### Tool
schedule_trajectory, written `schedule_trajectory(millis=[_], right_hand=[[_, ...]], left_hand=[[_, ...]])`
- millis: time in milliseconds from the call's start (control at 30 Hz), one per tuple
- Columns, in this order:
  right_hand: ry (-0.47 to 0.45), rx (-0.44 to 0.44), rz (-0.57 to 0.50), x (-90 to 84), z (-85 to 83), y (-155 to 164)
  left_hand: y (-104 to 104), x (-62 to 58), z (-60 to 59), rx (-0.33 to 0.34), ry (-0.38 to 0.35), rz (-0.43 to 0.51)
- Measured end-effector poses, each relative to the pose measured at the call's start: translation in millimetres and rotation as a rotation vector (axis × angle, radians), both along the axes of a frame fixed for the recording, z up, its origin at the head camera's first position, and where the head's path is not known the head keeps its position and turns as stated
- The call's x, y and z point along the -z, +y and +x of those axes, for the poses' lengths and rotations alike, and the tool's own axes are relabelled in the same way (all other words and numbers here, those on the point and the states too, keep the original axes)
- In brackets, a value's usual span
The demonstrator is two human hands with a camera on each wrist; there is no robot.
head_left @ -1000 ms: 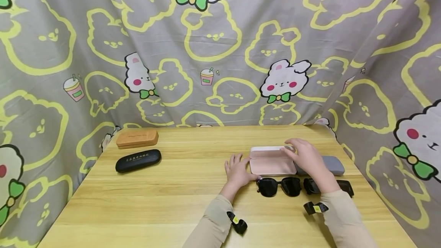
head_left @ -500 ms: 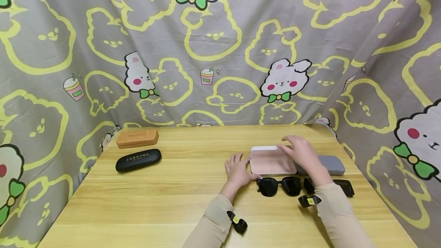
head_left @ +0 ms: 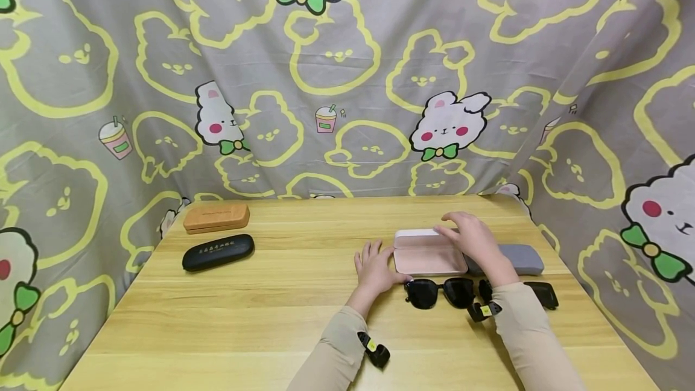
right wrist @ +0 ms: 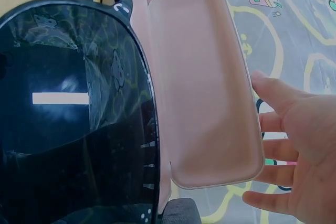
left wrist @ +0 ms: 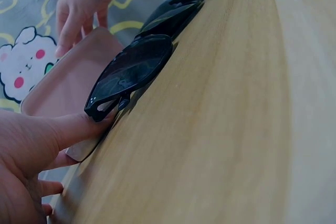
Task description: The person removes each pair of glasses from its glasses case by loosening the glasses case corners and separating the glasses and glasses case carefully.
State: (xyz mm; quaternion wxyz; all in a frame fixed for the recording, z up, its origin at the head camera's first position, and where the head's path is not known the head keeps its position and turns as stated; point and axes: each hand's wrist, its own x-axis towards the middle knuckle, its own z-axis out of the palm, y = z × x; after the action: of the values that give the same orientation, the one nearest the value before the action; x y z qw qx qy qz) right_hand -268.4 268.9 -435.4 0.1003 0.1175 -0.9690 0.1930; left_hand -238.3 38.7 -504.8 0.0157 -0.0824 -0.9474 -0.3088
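Observation:
An opened glasses case (head_left: 429,262) with a pink lining stands right of the table's middle, its lid (right wrist: 205,87) raised at the back. My left hand (head_left: 374,271) holds its left end, thumb along the front corner and index finger at the side; the other fingers spread over the wood. At the lid's right edge, my right hand (head_left: 475,243) grips with thumb in front and fingers behind, as the right wrist view shows. Black sunglasses (head_left: 458,292) lie directly before the case, their left hinge (left wrist: 123,100) by my left thumb.
A second dark pair of glasses (head_left: 545,295) is partly covered by my right forearm. Behind it lies a grey case (head_left: 522,259), against the pink-lined one. A brown case (head_left: 216,219) and a black case (head_left: 218,253) sit far left. A patterned curtain (head_left: 369,65) encloses the table.
My right hand has shifted a little to the left along the lid, and its forearm has swung left too. The left hand, the case's base and the sunglasses stay where they were.

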Motion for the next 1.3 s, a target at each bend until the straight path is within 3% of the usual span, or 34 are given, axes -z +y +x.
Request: schedule_trajectory(millis=[167, 733, 1067, 1300], right_hand=[[-0.038, -0.019, -0.011, -0.3, -1.6, 1], [-0.308, -0.109, -0.074, 8.9, -13.3, 9], [-0.385, -0.130, -0.105, 10.4, -15.0, 15], [-0.389, -0.197, -0.099, 7.7, -20.2, 20]], left_hand=[[0, -1.0, -0.2, -0.001, -0.006, 0.002], [-1, -1.1, 0.1, -0.004, -0.001, -0.003], [0, 0.3, -0.2, -0.004, -0.008, 0.001], [-1, -1.2, 0.7, -0.003, -0.008, 0.014]])
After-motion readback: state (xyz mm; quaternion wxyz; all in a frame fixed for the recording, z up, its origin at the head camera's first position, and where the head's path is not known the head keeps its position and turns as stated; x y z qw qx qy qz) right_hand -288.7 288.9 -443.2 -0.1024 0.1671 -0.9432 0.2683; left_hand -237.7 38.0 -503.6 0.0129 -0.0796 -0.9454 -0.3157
